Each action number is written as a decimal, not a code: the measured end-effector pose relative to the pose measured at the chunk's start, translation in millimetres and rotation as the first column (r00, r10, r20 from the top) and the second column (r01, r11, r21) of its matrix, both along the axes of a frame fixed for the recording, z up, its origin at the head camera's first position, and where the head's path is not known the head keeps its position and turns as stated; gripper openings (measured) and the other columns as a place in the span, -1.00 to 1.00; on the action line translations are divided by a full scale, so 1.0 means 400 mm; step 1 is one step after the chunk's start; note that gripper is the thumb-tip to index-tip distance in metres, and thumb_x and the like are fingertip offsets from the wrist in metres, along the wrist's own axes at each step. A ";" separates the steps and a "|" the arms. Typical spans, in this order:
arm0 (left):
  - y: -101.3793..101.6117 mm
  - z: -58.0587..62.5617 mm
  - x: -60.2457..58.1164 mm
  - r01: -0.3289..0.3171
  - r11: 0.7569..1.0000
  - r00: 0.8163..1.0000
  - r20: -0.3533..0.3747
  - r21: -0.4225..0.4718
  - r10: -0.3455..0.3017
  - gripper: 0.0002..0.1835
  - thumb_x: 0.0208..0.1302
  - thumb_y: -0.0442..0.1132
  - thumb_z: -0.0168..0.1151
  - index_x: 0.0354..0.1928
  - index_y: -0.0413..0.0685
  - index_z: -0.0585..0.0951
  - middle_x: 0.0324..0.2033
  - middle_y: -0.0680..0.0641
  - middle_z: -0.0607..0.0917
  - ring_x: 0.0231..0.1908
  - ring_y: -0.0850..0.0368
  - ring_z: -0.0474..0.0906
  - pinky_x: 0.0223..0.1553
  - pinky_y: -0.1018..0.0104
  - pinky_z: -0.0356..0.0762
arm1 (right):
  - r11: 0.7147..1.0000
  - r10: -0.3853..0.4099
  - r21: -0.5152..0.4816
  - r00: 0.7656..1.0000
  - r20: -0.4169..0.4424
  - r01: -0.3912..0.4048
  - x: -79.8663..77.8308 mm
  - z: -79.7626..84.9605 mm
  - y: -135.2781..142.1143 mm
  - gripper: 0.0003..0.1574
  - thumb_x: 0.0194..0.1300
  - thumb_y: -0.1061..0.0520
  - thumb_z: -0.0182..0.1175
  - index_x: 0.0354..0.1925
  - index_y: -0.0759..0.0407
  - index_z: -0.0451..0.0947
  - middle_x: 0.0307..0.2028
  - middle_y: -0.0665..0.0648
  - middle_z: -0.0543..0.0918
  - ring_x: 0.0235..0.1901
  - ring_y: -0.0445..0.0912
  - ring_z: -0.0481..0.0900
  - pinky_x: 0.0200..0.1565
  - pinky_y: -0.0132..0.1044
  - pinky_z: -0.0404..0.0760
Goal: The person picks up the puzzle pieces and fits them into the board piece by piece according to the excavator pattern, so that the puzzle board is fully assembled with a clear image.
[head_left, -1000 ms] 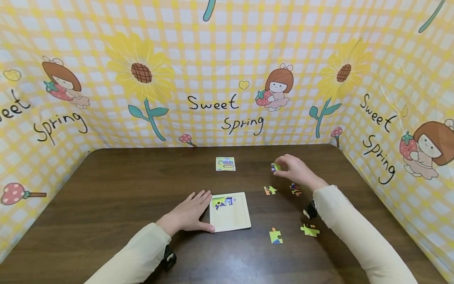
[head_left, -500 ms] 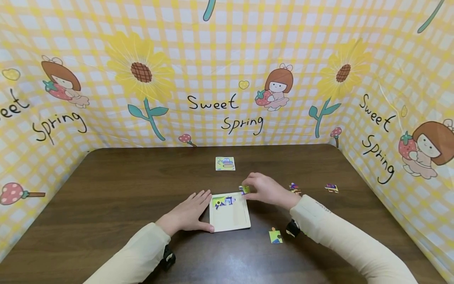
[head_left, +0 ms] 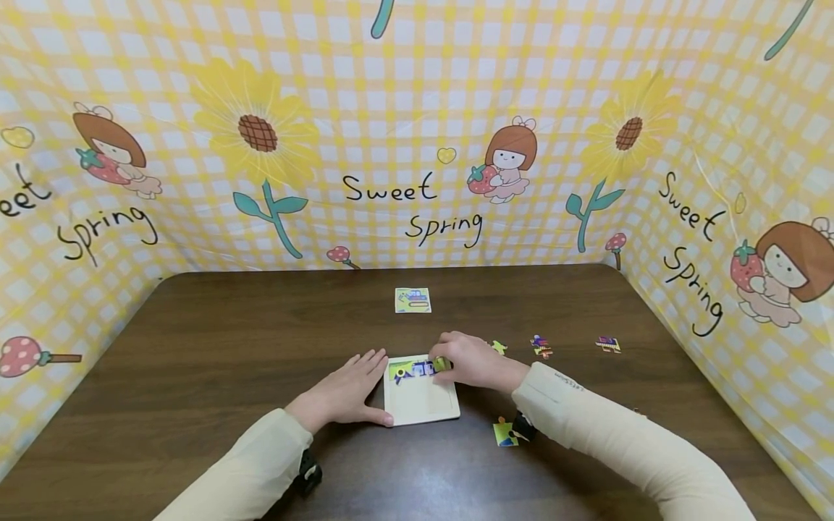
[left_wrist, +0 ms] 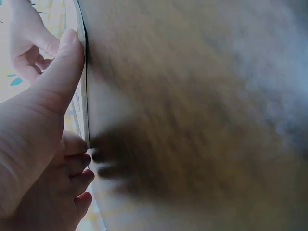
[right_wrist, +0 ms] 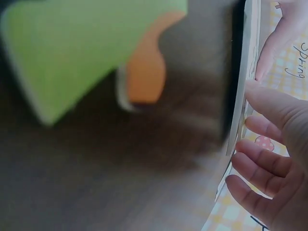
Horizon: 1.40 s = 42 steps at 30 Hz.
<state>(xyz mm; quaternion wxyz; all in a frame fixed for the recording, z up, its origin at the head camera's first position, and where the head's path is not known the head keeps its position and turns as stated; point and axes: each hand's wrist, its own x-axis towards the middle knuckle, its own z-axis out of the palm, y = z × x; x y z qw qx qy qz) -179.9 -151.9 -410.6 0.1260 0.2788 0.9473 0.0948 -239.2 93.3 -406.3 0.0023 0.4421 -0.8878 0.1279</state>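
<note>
Left hand (head_left: pixel 345 387): fingers straight, resting against the left edge of a pale tray (head_left: pixel 417 411). Right hand (head_left: pixel 470 360): thumb and fingers pinching a green puzzle piece (head_left: pixel 441 364) at the tray's far right. Laid pieces (head_left: pixel 412 371): in tray, left of right hand. Loose pieces (head_left: pixel 541 346): on counter (head_left: pixel 260 325), right of right hand. Picture card (head_left: pixel 413 300): beyond both hands.

I'm watching a pale square tray (head_left: pixel 410 405) lying flat on the desk (head_left: pixel 260 325), green-and-purple puzzle pieces (head_left: pixel 405 372) lining its far side. A green piece (head_left: pixel 440 363) is being pinched near its far right corner. Several loose pieces (head_left: pixel 608 344) are lying rightward.
</note>
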 end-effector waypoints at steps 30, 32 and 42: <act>-0.003 -0.007 -0.001 0.016 1.000 1.000 -0.014 -0.011 -0.016 0.08 0.02 0.34 0.18 0.33 -0.40 0.12 0.34 -0.29 0.09 0.34 -0.15 -0.07 0.28 0.02 -0.09 | 0.999 -0.031 -0.020 0.999 0.016 0.031 -0.011 0.000 -0.008 -0.62 0.06 -0.05 0.36 -0.18 0.14 0.68 -0.36 0.00 0.57 -0.45 -0.21 0.40 -0.45 -0.40 0.42; -0.003 -0.009 -0.003 0.020 1.000 1.000 -0.018 -0.009 -0.020 0.08 0.02 0.33 0.18 0.33 -0.40 0.12 0.34 -0.29 0.08 0.34 -0.15 -0.07 0.28 0.02 -0.10 | 0.996 -0.065 -0.050 0.997 0.048 0.068 -0.018 0.007 0.008 -0.60 0.08 -0.02 0.35 -0.14 0.16 0.66 -0.32 0.01 0.58 -0.42 -0.19 0.44 -0.40 -0.36 0.46; -0.003 -0.008 -0.002 0.015 1.000 1.000 -0.018 -0.006 -0.015 0.09 0.02 0.35 0.16 0.34 -0.39 0.11 0.35 -0.28 0.07 0.35 -0.14 -0.09 0.29 0.03 -0.12 | 0.962 -0.224 -0.116 0.959 0.176 0.246 -0.056 0.015 0.134 -0.49 0.11 0.01 0.33 0.00 0.21 0.56 -0.19 0.09 0.53 -0.32 -0.09 0.50 -0.27 -0.24 0.51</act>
